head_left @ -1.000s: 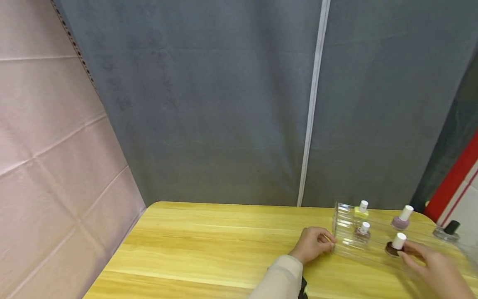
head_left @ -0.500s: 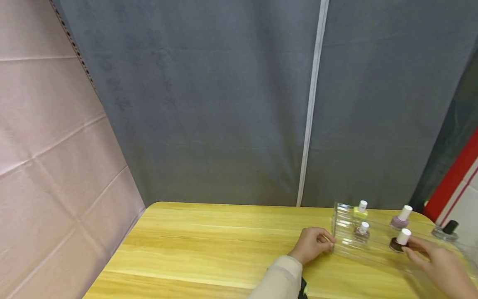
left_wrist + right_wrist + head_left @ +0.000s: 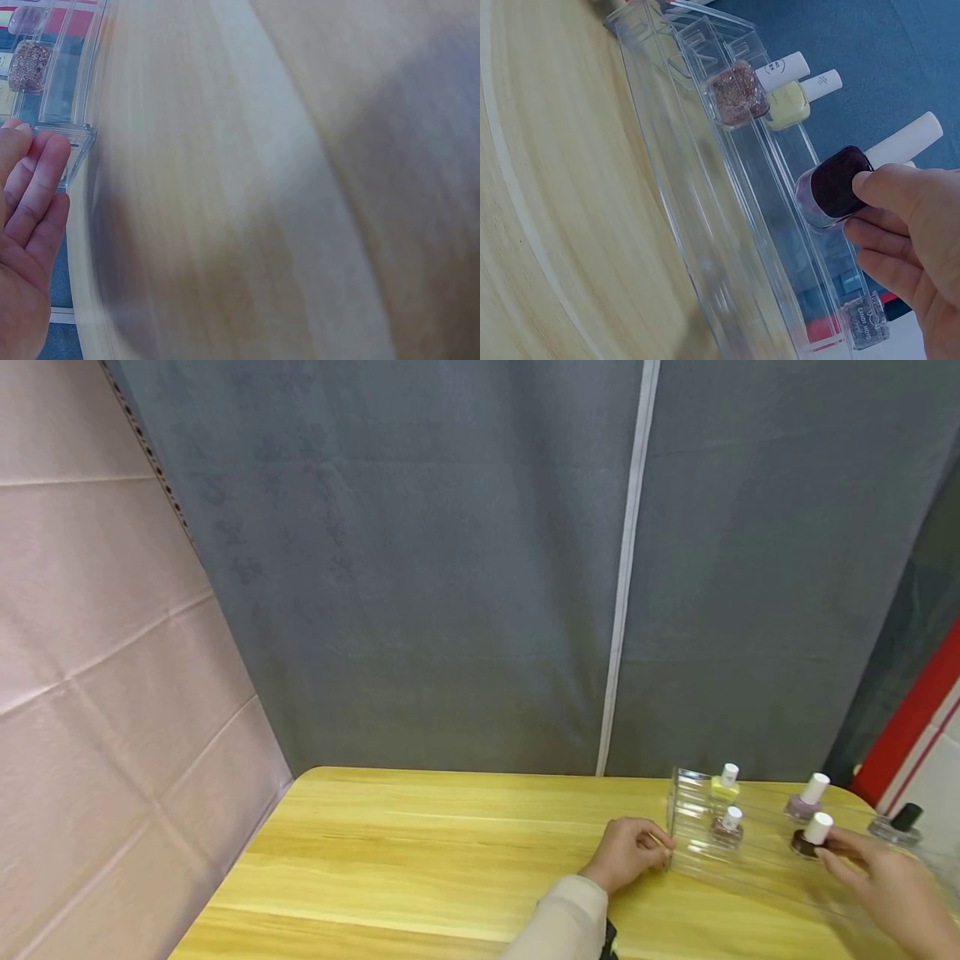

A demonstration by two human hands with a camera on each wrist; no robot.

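The right hand (image 3: 885,881) reaches in from the right and its fingers (image 3: 889,191) pinch the dark bottle (image 3: 808,842), which stands up in the clear rack (image 3: 693,852) with its white cap pointing up (leaning a little to the right). The left hand (image 3: 626,852) rests on the worktop (image 3: 420,860) with fingers (image 3: 41,184) straight and together, touching the rack's left end. A glitter bottle (image 3: 727,828) and a yellow bottle (image 3: 723,785) stand upright in the rack near that end.

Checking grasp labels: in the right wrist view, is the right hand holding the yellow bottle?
No. The right hand pinches the dark plum bottle; the yellow bottle sits apart, further along the clear rack.
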